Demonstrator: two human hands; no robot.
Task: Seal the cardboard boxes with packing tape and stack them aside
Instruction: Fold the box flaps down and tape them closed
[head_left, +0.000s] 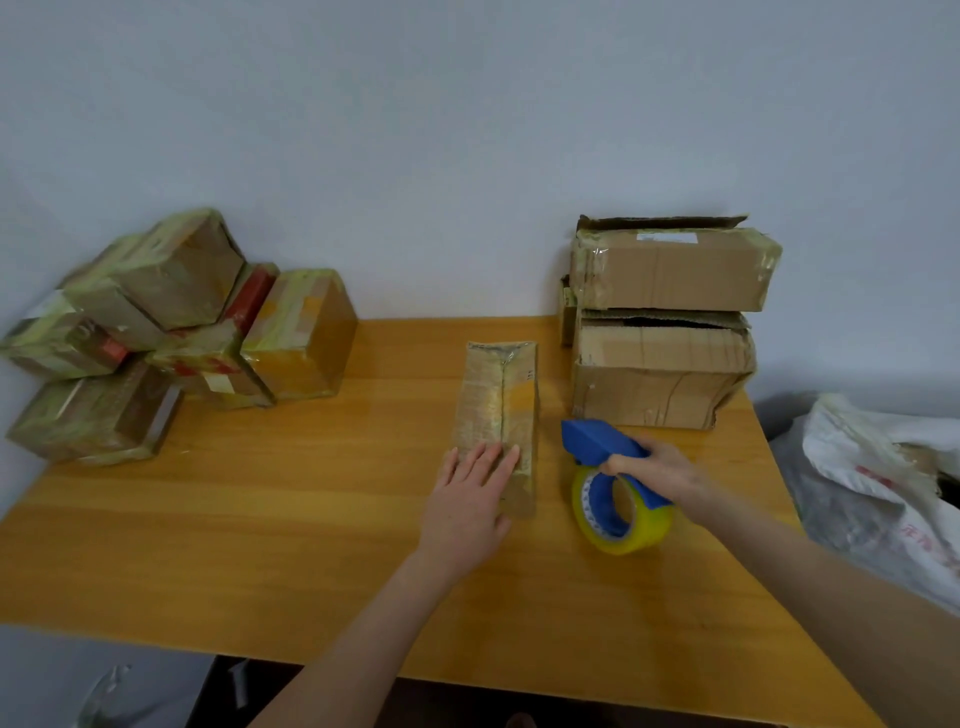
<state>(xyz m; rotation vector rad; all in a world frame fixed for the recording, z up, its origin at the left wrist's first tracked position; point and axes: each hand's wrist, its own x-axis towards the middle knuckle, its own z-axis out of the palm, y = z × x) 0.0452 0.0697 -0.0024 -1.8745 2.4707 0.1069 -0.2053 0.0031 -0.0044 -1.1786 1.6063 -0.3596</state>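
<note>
Pinning the box (498, 400) at table (260, 519) centre, the left hand (475, 491) is lying open on its near end while the right hand (660, 470), at 3 o'clock, is gripping the dispenser (597, 441); firm pressure is likely keeping taping straight.

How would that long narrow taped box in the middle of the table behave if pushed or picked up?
The narrow box lies flat and low on the table, so it probably slides rather than tips. Glossy tape covers its top, so it may feel slippery. The left hand rests on it with flat fingers and leaves no visible dent, hinting it is fairly stiff.
</note>
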